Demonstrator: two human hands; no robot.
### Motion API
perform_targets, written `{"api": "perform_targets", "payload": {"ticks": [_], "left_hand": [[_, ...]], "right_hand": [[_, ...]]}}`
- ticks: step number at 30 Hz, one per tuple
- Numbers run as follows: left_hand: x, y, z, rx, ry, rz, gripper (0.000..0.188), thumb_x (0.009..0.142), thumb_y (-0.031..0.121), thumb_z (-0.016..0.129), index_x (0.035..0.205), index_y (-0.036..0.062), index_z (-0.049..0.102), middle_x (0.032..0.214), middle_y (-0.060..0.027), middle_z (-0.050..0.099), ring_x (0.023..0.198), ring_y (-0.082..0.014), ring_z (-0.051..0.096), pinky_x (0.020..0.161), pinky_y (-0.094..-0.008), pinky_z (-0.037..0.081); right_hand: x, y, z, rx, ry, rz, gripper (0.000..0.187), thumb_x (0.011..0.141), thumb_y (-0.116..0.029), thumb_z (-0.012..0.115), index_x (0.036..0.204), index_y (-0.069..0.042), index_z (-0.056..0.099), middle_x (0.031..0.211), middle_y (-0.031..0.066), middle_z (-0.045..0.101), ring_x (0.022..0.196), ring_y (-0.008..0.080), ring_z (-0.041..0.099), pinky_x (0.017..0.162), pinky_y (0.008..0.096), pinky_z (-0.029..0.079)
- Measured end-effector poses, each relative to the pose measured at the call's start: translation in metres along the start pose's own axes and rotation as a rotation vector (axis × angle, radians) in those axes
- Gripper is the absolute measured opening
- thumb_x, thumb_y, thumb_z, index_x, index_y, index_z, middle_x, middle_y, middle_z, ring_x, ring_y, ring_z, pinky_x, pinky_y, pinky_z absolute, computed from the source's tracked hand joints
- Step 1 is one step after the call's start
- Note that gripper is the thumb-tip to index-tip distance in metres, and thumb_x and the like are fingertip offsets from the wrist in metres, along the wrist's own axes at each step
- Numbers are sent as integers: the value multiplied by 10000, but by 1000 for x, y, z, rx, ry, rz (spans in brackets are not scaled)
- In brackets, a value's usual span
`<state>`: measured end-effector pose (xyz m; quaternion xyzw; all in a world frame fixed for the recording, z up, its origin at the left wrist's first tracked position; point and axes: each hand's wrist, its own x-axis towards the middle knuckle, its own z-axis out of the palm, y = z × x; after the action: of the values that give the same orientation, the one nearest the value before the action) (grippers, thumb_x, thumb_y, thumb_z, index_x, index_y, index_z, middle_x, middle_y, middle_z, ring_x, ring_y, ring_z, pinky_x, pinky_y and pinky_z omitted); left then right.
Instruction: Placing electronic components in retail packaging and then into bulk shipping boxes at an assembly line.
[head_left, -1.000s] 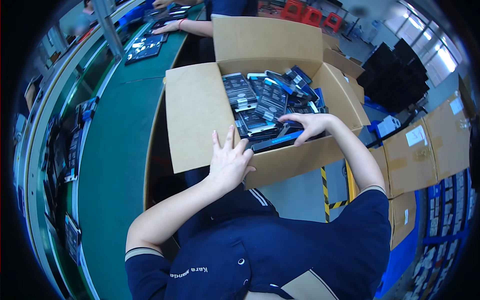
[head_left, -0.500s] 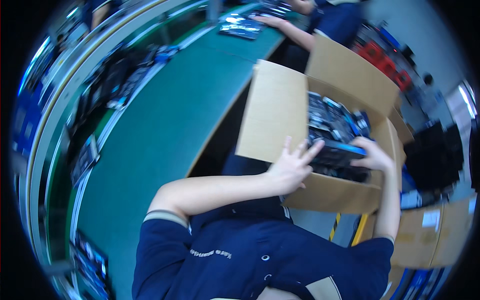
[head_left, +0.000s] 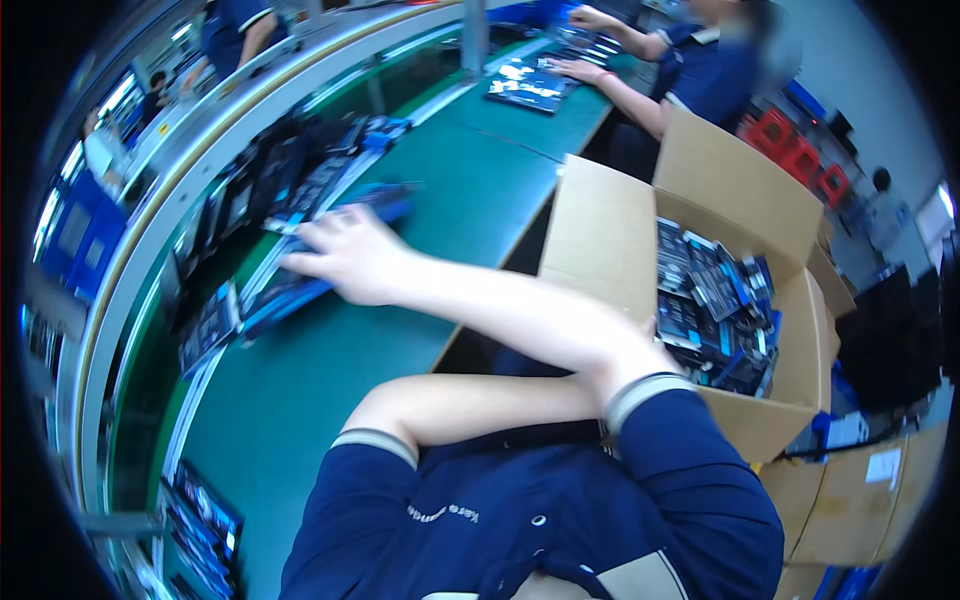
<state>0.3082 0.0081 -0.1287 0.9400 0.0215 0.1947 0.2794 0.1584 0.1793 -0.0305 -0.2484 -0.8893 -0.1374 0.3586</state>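
My right arm reaches across to the left, over my left forearm. At its end my right hand (head_left: 355,255) grips a long flat dark package with blue edges (head_left: 285,305), blurred by motion, above the green table. Hardly anything shows of my left hand (head_left: 651,326): a fingertip appears by the carton's near-left edge, and my right arm hides the other fingers. The open cardboard carton (head_left: 800,340) stands at my right, its flaps folded outward. Several black and blue flat packages (head_left: 715,290) lie jumbled inside it.
Along the table's left rail is a row of dark packages (head_left: 265,185), with another stack (head_left: 205,525) at the near left. Across the green table (head_left: 320,400), at the far end, a co-worker's hands (head_left: 580,70) touch shiny packages (head_left: 530,85). Closed cartons (head_left: 850,500) stand at the right.
My right hand has left the carton and swung left over the table, where it now holds a package. My left hand has slipped behind my right arm. The view has shifted slightly.
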Motion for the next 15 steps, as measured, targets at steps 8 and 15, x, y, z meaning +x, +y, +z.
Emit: {"api": "perform_targets", "payload": {"ticks": [8, 15], "left_hand": [[8, 12, -23, -98, -131, -111, 381, 891, 383, 603, 1081, 54, 633, 1311, -182, 528, 1368, -419, 343, 1074, -706, 224], [25, 40, -55, 662, -313, 50, 640, 817, 631, 601, 1092, 58, 683, 1139, -155, 625, 1311, -437, 399, 1025, -674, 308]], "right_hand": [[-60, 21, -154, 3, -30, 44, 555, 721, -279, 784, 1231, -144, 610, 1260, 118, 587, 1194, 329, 535, 1020, 526, 404], [-395, 69, -366, -360, -594, 1755, 617, 829, -463, 693, 1187, 31, 603, 1053, 276, 663, 962, 389, 653, 867, 433, 512]]}}
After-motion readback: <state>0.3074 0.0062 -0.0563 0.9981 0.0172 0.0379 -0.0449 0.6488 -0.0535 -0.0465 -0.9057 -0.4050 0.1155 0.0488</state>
